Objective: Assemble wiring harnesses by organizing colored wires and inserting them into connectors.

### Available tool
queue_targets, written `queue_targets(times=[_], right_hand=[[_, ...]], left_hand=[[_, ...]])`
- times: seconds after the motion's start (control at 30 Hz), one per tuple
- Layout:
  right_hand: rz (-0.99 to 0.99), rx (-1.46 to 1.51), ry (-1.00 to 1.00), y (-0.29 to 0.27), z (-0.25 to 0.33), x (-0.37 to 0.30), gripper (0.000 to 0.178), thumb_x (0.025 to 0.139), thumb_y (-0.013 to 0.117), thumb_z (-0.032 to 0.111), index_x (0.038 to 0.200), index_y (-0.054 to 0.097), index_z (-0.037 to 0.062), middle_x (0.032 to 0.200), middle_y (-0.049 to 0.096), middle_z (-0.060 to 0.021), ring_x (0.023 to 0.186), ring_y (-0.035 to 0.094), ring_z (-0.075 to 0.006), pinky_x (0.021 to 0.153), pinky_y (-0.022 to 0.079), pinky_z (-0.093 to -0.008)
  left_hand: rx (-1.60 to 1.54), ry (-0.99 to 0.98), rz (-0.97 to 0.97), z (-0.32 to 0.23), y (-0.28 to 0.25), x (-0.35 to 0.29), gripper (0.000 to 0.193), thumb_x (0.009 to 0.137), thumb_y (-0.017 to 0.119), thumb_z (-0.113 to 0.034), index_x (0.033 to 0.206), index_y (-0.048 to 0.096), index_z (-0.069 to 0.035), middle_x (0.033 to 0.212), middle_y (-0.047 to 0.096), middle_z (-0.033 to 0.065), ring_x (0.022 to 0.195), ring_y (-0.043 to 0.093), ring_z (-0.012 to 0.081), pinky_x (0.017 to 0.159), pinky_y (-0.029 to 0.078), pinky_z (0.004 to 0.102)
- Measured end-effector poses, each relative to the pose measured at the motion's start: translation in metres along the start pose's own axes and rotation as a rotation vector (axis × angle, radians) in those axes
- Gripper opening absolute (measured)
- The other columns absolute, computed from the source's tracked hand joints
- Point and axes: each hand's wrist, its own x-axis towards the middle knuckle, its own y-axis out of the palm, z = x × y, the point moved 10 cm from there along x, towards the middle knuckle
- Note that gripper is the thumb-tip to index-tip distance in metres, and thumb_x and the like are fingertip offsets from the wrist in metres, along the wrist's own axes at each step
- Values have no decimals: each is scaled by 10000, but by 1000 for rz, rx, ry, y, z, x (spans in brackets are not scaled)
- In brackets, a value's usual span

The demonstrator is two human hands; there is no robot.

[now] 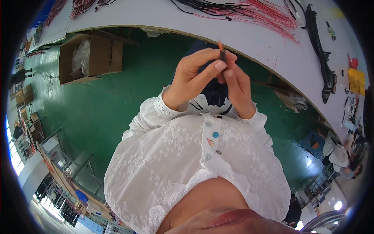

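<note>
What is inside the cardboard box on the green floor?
The cardboard box holds crumpled clear plastic. What lies beneath the plastic is too covered to tell.

A glossy green floor point(136, 97) lies beneath a pale table point(132, 15), with bright windows point(14, 156) at far left.

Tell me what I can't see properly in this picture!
Head view:
Lower part of the orange-tipped black piece: covered by the left hand and right hand.
Upper-left red wire bundle: cut off by the top edge.
Bottom of the cardboard box: hidden under clear plastic.
Small parts on the right of the white table: too tiny to name.
</note>
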Motion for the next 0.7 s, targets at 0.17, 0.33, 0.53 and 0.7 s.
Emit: queue_targets(times=[0.17,0.33,0.53,0.7], right_hand=[[-53,-400,-210,-17,40,11,214,997,614,12,1207,655,7,1122,654,-48,961,618,-135,883,504,-269],[-141,-301,-164,-34,66,0,219,987,607,-23,1200,656,-37,1154,647,-99,1027,629,-155,879,522,-275],[-159,-294,-178,-33,67,10,195,1005,632,18,1186,674,-39,1092,672,-88,931,651,-131,843,533,-254],[-171,-287,-173,-31,61,12,140,962,720,71,1095,743,37,1001,742,-54,815,715,-122,758,557,-234]], left_hand=[[338,346,-96,-15,-5,2,260,1064,515,-62,1254,644,59,1065,656,99,836,649,126,749,519,246],[307,138,-95,7,-6,4,285,1082,493,-116,1278,635,36,973,578,24,735,453,68,641,372,215],[152,1,-80,19,-5,-1,263,1089,503,-152,1217,646,28,984,639,35,810,521,110,713,440,250],[126,-7,-38,19,-1,-3,261,1098,475,-169,1172,623,34,1026,635,40,842,521,110,742,439,247]])
